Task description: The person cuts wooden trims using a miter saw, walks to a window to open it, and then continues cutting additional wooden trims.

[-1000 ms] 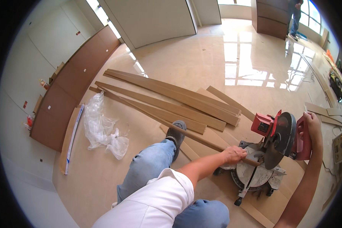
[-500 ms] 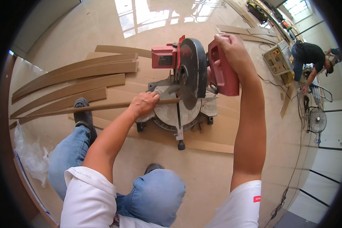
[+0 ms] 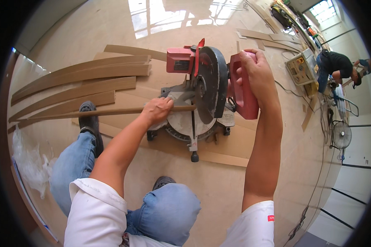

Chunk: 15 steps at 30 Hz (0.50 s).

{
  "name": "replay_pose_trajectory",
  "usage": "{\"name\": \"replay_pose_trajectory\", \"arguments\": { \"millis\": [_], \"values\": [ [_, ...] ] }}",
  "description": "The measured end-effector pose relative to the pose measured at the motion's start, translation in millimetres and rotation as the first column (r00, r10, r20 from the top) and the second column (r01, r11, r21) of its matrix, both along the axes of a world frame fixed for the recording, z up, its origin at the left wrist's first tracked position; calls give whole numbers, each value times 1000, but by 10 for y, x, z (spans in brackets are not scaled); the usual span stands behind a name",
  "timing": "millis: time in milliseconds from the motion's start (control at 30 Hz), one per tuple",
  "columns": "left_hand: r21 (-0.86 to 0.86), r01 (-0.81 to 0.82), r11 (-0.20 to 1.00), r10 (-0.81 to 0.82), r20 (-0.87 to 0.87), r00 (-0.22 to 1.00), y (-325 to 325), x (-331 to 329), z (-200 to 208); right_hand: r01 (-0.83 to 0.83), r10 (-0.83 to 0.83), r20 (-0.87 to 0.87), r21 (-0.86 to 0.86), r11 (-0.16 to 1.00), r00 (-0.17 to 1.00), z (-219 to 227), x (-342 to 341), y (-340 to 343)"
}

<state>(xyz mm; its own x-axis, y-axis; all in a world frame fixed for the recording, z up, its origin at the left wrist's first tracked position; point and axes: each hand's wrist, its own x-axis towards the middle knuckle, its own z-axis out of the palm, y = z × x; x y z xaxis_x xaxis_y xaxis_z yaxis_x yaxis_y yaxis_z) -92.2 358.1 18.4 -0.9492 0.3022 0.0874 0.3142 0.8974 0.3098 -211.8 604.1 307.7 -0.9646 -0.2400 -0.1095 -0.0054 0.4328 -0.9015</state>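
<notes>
Left hand [image 3: 157, 110]: closed, your fingers pinching the strip [image 3: 121, 111] near its right end, above the left edge of the base [image 3: 180, 122]
Right hand [image 3: 253, 74]: wrapped round the red handle [image 3: 248, 102], your fingers curled through its loop
Strip: narrow and brown, its right end on the base beside the blade [image 3: 200, 105]; you cannot tell here whether the two touch; the rest runs out past the base's left edge and passes over your left shoe [image 3: 90, 123] toward the left side of the floor [image 3: 218, 193]
Saw [image 3: 211, 76]: upright on the cardboard [image 3: 231, 154], its black knob [image 3: 195, 157] pointing back at you near the cardboard's near edge
Boards [image 3: 80, 76]: several, brown, fanned out to the left of the saw, their right ends close to its base
Film [image 3: 31, 164]: clear and crumpled, on the left side of the floor, beside your left leg [image 3: 76, 164]
Co-worker [image 3: 336, 66]: bent over on your right, in a dark top, just beyond a box [image 3: 301, 69]
Fan [image 3: 341, 135]: round, near the right wall, well apart from your saw
</notes>
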Motion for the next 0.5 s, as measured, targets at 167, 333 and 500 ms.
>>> {"name": "replay_pose_trajectory", "arguments": {
  "millis": [167,333,500],
  "values": [
    [-17,4,1000,-4,-19,1000,-5,17,46,18,-18,-27,-5,1000,999,-47,100,33],
    [-24,4,1000,-5,-49,999,5,14,79,36,-38,-35,-57,998,999,-86,206,78],
    [11,7,1000,-6,-44,999,-7,23,93,31,-34,-33,-88,996,999,-139,310,114]
  ]
}}
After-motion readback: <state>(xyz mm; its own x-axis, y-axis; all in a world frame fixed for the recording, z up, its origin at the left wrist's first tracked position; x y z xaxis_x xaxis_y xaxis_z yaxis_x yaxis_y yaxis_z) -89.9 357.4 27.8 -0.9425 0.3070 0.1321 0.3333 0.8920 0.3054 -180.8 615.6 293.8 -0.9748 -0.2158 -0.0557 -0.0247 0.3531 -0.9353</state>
